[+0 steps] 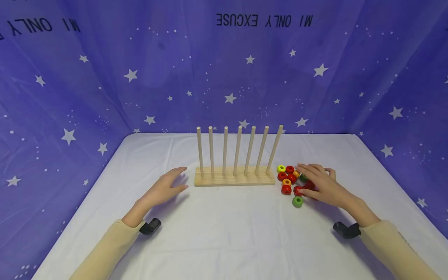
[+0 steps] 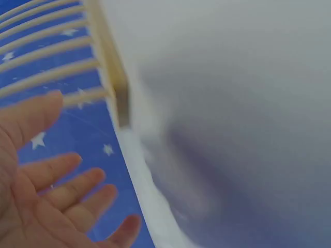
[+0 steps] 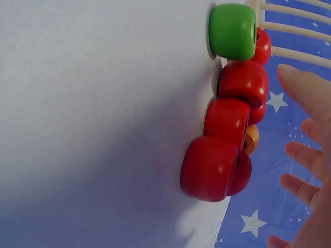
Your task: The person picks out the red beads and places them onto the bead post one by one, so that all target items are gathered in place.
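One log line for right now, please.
left hand: empty, beside peg rack | right hand: empty, over beads | pegs: bare

Red beads (image 1: 309, 184) partly hidden behind right fingers (image 1: 309, 170)

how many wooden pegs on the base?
7. In one row along the wooden base, left to right in the head view: leftmost peg, second peg, third peg, middle peg, fifth peg, sixth peg, rightmost peg. None appears hidden.
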Tool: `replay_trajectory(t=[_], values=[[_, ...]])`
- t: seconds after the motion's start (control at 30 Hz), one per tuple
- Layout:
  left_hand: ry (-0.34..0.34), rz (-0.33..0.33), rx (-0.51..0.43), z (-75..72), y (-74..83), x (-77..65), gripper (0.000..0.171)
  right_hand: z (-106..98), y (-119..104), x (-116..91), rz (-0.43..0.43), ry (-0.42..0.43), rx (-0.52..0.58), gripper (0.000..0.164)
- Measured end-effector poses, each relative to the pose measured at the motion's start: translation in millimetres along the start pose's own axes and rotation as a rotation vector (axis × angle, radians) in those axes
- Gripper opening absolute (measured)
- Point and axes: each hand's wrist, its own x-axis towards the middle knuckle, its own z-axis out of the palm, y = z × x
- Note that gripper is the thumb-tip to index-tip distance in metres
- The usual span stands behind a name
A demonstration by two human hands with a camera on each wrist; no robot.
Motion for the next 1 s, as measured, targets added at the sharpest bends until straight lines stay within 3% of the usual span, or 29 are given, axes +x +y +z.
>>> replay_trajectory(t=[0.1,0.27,0.53,0.73,1.0], values=[[-0.013,-0.02,-0.096,7.7,6.7,9.1,0.063,1,-2,-2,-0.005,0.011,0.002,0.068],[0.009,-0.044,-0.151,18.2,11.7,19.6,0.065,3,-3,-2,-0.013,0.036,0.008,0.06],[0.03,-0.063,-0.168,29.9,7.1,30.8,0.065,10,-7,1,-0.008,0.012,0.043,0.043],[0.019,-0.069,-0.154,33.2,1.5,36.9,0.056,10,-9,5,-0.007,-0.018,0.042,0.033],[-0.008,-0.057,-0.214,33.5,-6.8,42.3,0.055,6,-8,4,-0.02,-0.041,0.014,0.029]])
